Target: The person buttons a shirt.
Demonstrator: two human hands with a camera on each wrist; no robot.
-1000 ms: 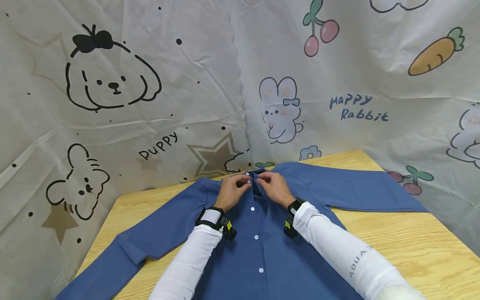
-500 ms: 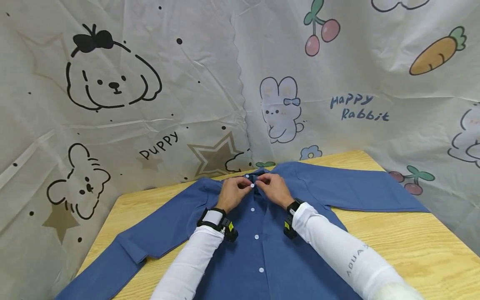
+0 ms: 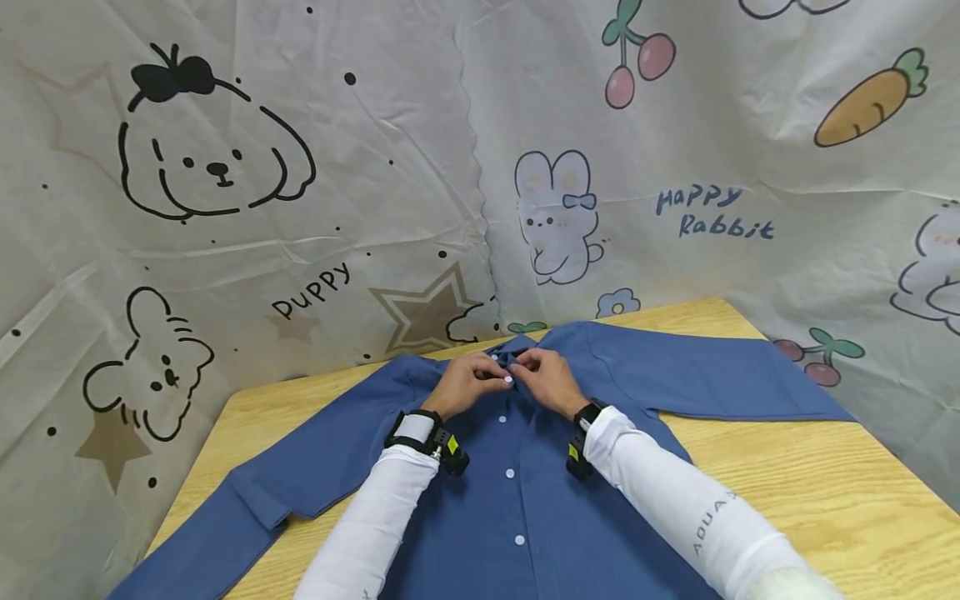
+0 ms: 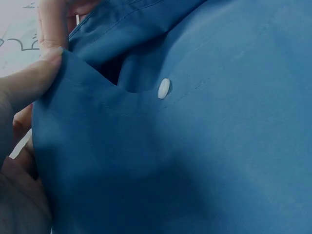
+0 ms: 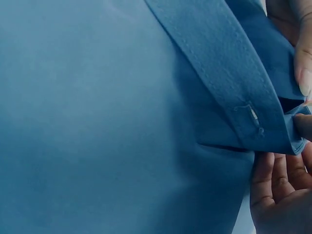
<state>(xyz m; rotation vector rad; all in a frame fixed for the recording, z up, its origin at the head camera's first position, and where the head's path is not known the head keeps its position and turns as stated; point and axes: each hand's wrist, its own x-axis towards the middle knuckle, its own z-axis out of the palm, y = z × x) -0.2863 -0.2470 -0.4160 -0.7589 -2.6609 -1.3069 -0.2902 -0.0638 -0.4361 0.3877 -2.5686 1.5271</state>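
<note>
A blue long-sleeved shirt (image 3: pixel 480 508) lies front up, with white buttons down its front. At the collar, my left hand (image 3: pixel 463 387) pinches the shirt front in its thumb and fingers; a white button (image 3: pixel 508 380) shows at its fingertips. Close beside it, my right hand (image 3: pixel 551 383) pinches the other front edge, seen folded between thumb and fingers in the right wrist view. There, a white sliver shows in a stitched buttonhole (image 5: pixel 253 115). Another button (image 4: pixel 164 88) stands on the cloth in the left wrist view. The fingertips partly hide the cloth they grip.
Under the shirt is a wooden table (image 3: pixel 810 475). The left sleeve (image 3: pixel 322 454) slants toward the near left; the other sleeve (image 3: pixel 720 377) reaches right over the table edge. A printed curtain (image 3: pixel 420 167) hangs right behind the table.
My left fingertips and the white button at them have moved slightly down and right, toward the right hand. My right hand has hardly moved and keeps its pinch.
</note>
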